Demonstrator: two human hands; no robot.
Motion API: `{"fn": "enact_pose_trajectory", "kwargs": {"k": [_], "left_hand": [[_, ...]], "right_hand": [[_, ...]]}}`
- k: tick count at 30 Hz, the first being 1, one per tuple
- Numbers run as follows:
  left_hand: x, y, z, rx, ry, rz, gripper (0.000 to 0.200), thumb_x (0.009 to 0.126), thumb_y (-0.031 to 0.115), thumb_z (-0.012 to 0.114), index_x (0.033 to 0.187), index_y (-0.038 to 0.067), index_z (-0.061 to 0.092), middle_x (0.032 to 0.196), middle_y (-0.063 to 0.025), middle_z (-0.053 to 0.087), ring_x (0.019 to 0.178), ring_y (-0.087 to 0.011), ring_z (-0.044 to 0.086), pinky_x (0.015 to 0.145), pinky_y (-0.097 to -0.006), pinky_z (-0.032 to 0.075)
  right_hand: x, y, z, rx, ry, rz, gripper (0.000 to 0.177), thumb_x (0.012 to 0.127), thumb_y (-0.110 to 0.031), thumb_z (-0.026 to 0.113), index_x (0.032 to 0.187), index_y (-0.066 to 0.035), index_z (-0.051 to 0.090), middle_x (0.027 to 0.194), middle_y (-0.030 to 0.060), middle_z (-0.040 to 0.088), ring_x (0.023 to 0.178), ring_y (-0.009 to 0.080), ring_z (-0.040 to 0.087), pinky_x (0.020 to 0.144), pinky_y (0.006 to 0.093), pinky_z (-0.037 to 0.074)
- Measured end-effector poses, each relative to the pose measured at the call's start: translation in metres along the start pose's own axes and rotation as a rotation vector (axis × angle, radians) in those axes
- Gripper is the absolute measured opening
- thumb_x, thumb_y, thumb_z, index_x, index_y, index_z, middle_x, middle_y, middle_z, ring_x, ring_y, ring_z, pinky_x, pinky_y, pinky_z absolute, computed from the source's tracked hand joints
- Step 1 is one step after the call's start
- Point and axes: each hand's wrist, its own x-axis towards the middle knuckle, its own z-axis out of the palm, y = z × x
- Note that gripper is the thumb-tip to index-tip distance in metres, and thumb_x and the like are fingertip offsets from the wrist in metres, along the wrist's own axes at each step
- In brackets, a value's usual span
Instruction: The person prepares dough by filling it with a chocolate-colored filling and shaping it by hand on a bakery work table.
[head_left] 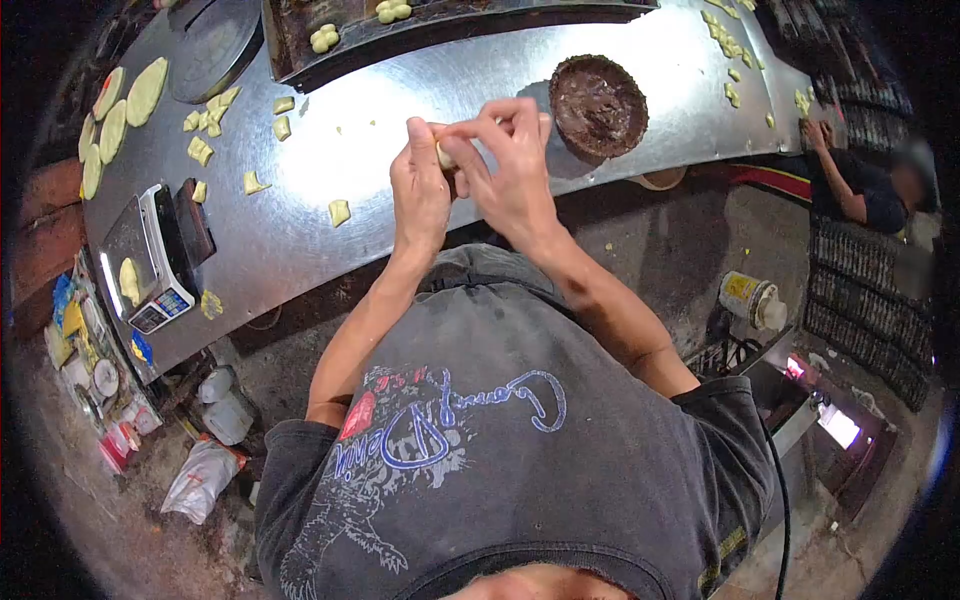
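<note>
Both my hands meet above the front part of the metal table (330, 180). My left hand (420, 190) is closed on a small pale dough piece (446, 158), its thumb pointing up. From the other side my right hand (510, 170) pinches the same piece, which is mostly covered by fingers. Just right of my hands stands a round bowl (600, 105) with dark brown filling. Loose dough pieces (340, 212) lie to the left, with more (207, 120) farther off.
A dark tray (460, 42) with dough balls is at the back. Flat dough ovals (146, 92), a round pan (210, 50) and a scale (165, 260) stand left. At the far right are dough pieces (730, 45) and another person (870, 190).
</note>
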Motion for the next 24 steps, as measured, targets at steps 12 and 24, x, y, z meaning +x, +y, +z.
{"fn": "enact_pose_trajectory", "kwargs": {"k": [12,24], "left_hand": [[0.033,-0.059,0.017,-0.298,0.053,-0.277,0.058,0.109,0.047,0.035,0.126,-0.002,0.059,0.117,-0.0105,0.065,0.107,-0.019,0.065,0.092,-0.0344,0.056],[-0.023,-0.107,-0.071,-0.129,0.187,-0.551,0.069,0.106,0.053,0.041,0.155,0.006,0.028,0.135,-0.0162,0.056,0.114,-0.0226,0.062,0.102,-0.0421,0.051]], "right_hand": [[0.009,0.104,0.037,0.591,-0.62,0.525,0.025,0.095,-0.019,0.068,0.117,-0.005,0.066,0.127,0.0097,0.06,0.102,0.0188,0.063,0.077,0.0357,0.056],[-0.036,0.129,0.112,0.273,-0.749,0.442,0.041,0.09,-0.019,0.073,0.126,-0.002,0.062,0.113,0.0196,0.057,0.102,0.0345,0.062,0.088,0.0458,0.052]]}}
